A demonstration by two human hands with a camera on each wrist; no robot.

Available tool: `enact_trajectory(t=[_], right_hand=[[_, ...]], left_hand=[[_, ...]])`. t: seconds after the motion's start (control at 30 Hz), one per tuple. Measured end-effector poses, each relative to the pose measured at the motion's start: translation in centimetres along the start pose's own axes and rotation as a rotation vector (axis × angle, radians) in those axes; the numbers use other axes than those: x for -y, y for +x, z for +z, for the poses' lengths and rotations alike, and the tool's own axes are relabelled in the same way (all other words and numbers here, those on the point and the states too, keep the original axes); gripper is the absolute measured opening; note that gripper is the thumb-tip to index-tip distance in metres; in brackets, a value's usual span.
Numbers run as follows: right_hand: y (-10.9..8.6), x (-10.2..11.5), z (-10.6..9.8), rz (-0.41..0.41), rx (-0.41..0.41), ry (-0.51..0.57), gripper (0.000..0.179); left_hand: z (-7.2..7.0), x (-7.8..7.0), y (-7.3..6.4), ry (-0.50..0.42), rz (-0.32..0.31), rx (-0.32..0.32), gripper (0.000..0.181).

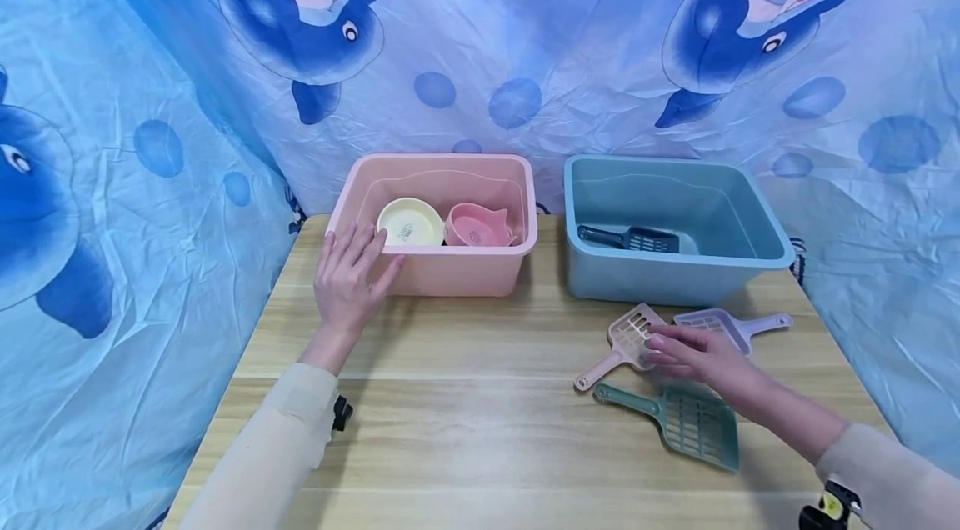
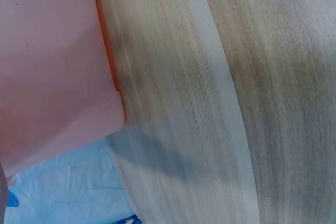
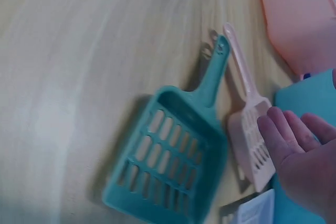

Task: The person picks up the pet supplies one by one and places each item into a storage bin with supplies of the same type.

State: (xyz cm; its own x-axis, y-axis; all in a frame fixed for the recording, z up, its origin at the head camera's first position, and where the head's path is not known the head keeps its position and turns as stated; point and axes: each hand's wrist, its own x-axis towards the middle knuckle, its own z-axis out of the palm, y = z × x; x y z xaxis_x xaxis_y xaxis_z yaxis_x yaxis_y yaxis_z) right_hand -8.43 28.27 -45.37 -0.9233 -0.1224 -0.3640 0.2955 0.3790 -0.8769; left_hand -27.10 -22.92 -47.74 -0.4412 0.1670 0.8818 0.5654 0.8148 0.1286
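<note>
My left hand [image 1: 350, 280] rests with spread fingers at the front rim of the pink bin [image 1: 457, 273]. Inside that bin sit a cream bowl [image 1: 410, 223] and a pink cat-eared bowl [image 1: 480, 226]. Over the litter scoops hovers my right hand [image 1: 693, 355], its fingers extended and nothing held. Beneath its fingertips lies a pink litter scoop [image 1: 630, 336]; a lavender litter scoop [image 1: 738, 328] is just behind the hand. Nearer the front is a green litter scoop [image 3: 170, 156], flat on the table. A dark litter scoop [image 1: 630, 239] lies inside the blue bin [image 1: 645, 277].
Both bins stand side by side at the back of the wooden table [image 1: 465, 430], with a narrow gap between them. A blue dolphin-print curtain [image 1: 480, 38] hangs close behind and along the sides.
</note>
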Motion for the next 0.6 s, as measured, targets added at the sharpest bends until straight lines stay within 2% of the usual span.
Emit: enact_trajectory(t=[0.1,0.3,0.47,0.6], right_hand=[[0.2,-0.6,0.2,0.036,-0.007,0.039,0.069],[0.4,-1.0,0.7,0.047,-0.016,0.023,0.072],[0.6,-0.8,1.0,0.054,0.017,0.088,0.066],[0.7,-1.0,1.3,0.059,0.054,0.124,0.064]], left_hand=[[-0.1,0.0,-0.1,0.005,0.001,0.003,0.054],[-0.3,-0.1,0.0,0.007,0.002,0.016,0.051],[-0.2,-0.2,0.1,-0.006,-0.016,0.012,0.052],[-0.1,-0.2,0.2,0.001,-0.008,0.011,0.053]])
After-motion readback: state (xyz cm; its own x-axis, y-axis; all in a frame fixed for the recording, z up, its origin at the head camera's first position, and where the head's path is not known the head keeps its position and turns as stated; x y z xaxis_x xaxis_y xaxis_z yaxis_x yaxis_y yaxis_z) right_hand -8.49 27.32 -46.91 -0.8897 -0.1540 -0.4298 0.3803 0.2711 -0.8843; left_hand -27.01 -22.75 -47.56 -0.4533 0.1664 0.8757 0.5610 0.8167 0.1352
